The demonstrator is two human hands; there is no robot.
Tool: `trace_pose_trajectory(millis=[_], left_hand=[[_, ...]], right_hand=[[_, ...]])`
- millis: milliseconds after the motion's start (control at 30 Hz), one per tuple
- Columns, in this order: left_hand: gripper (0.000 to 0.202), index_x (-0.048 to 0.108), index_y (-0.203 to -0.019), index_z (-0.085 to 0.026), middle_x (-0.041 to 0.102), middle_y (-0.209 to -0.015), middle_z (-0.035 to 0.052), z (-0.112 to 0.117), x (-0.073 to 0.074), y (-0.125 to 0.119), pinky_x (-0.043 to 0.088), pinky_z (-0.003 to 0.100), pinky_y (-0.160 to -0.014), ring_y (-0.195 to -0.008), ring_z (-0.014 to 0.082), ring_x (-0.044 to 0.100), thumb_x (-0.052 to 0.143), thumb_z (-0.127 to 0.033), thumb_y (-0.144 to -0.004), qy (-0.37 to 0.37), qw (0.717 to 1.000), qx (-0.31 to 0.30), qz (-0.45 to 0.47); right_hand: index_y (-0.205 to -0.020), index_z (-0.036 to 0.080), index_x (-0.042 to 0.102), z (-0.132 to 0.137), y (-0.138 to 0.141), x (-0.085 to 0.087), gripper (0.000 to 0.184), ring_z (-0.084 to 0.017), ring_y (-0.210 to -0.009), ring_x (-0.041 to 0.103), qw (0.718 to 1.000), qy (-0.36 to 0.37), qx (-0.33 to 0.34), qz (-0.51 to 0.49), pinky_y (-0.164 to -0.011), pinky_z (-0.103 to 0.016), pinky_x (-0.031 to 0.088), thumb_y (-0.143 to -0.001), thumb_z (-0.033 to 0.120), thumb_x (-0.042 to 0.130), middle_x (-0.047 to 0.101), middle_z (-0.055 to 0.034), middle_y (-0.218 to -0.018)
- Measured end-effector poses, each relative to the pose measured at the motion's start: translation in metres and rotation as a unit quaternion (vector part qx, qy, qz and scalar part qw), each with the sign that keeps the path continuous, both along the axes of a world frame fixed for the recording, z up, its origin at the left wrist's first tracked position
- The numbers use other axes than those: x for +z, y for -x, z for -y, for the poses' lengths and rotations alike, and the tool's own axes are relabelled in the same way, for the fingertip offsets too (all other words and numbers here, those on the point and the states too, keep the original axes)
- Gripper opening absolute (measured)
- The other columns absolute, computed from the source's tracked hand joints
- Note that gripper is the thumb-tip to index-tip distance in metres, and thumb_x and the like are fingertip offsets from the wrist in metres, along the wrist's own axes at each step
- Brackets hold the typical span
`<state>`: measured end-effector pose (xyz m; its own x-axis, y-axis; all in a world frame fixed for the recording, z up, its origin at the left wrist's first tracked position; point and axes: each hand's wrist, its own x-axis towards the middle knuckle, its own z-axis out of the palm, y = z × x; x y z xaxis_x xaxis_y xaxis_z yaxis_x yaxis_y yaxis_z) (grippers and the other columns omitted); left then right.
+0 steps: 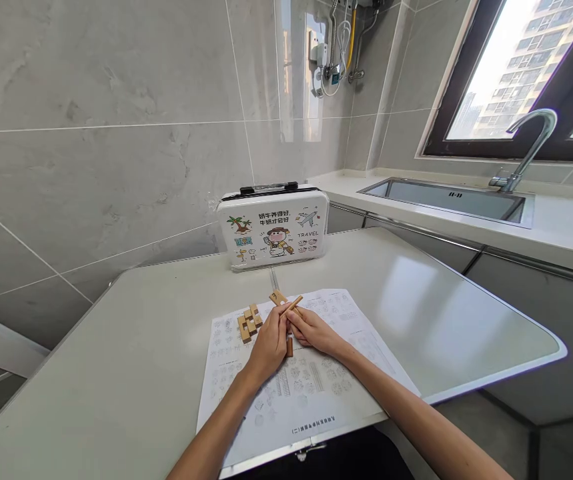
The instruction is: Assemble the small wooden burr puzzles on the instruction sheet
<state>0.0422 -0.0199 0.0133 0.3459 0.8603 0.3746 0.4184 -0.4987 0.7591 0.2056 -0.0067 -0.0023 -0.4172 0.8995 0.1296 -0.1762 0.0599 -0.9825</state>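
Note:
My left hand (272,335) and my right hand (312,328) meet over a printed sheet, both with fingers closed. A slim wooden stick (295,304) pokes up between them, and both hands grip it. Just beyond my fingers shows a flat wooden piece (277,296) with a dark mark; whether it is held too, I cannot tell. Below the fingers a short brown wooden block (289,348) is partly hidden. Left of my left hand, several notched wooden puzzle pieces (249,323) sit clustered on the paper sheet (311,417), which is covered in small diagrams.
A white cartoon-printed carrying case (273,230) stands at the back of the folding table (131,360), near the tiled wall. To the right are a counter with a sink (446,197) and a curved faucet (533,150). The table's right edge is angled.

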Motion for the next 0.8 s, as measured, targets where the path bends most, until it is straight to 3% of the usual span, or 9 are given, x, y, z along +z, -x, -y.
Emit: trace_pose_trajectory(millis=[200, 367, 433, 567, 633, 800], left_hand=[[0.036, 0.050, -0.143, -0.027, 0.061, -0.143, 0.0103, 0.002, 0.003, 0.000, 0.046, 0.043, -0.114, -0.131, 0.0245, 0.059, 0.037, -0.036, -0.111, -0.014, 1.000, 0.001, -0.005], [0.040, 0.044, -0.142, -0.026, 0.060, -0.135, 0.0107, -0.002, 0.002, 0.005, 0.050, 0.042, -0.104, -0.118, 0.0247, 0.062, 0.052, -0.033, -0.104, -0.068, 0.994, 0.081, 0.006], [0.035, 0.051, -0.131, -0.024, 0.061, -0.126, 0.0099, -0.004, 0.002, 0.008, 0.050, 0.043, -0.100, -0.114, 0.0263, 0.061, 0.058, -0.031, -0.098, -0.104, 0.988, 0.110, -0.032], [0.012, 0.061, -0.090, -0.023, 0.063, -0.111, 0.0099, -0.006, 0.007, 0.011, 0.048, 0.046, -0.095, -0.106, 0.0303, 0.059, 0.070, -0.030, -0.085, -0.175, 0.966, 0.127, -0.144], [0.018, 0.058, -0.076, -0.023, 0.064, -0.107, 0.0105, -0.005, 0.010, 0.012, 0.047, 0.048, -0.095, -0.107, 0.0322, 0.058, 0.074, -0.032, -0.081, -0.190, 0.958, 0.120, -0.180], [0.029, 0.060, -0.069, -0.023, 0.065, -0.106, 0.0125, -0.005, 0.011, 0.013, 0.045, 0.055, -0.100, -0.115, 0.0377, 0.055, 0.081, -0.042, -0.072, -0.196, 0.947, 0.122, -0.225]], right_hand=[[-0.087, 0.024, 0.048, 0.000, 0.002, 0.001, 0.050, -0.006, -0.040, 0.025, 1.000, 0.007, 0.000, -0.016, -0.039, -0.023, 0.021, -0.097, 0.072, 0.052, 0.039, 0.0109, -0.055], [-0.098, 0.022, 0.054, -0.004, 0.001, 0.002, 0.049, -0.006, -0.041, 0.031, 0.998, 0.011, -0.038, -0.046, -0.040, -0.022, 0.024, -0.097, 0.071, 0.053, 0.043, 0.0101, -0.061], [-0.102, 0.022, 0.054, -0.006, 0.000, 0.002, 0.049, -0.005, -0.042, 0.035, 0.997, 0.020, -0.063, -0.050, -0.041, -0.021, 0.026, -0.094, 0.070, 0.056, 0.047, 0.0091, -0.066], [-0.105, 0.022, 0.052, -0.010, -0.001, -0.002, 0.050, -0.005, -0.042, 0.038, 0.989, 0.034, -0.134, -0.053, -0.041, -0.021, 0.027, -0.091, 0.070, 0.059, 0.054, 0.0075, -0.073], [-0.103, 0.022, 0.051, -0.013, -0.001, -0.005, 0.050, -0.005, -0.041, 0.038, 0.983, 0.031, -0.173, -0.047, -0.040, -0.021, 0.027, -0.091, 0.071, 0.058, 0.055, 0.0071, -0.073], [-0.099, 0.022, 0.050, -0.017, -0.004, -0.011, 0.053, -0.006, -0.042, 0.037, 0.969, 0.024, -0.244, -0.035, -0.041, -0.022, 0.029, -0.090, 0.074, 0.056, 0.055, 0.0066, -0.072]])
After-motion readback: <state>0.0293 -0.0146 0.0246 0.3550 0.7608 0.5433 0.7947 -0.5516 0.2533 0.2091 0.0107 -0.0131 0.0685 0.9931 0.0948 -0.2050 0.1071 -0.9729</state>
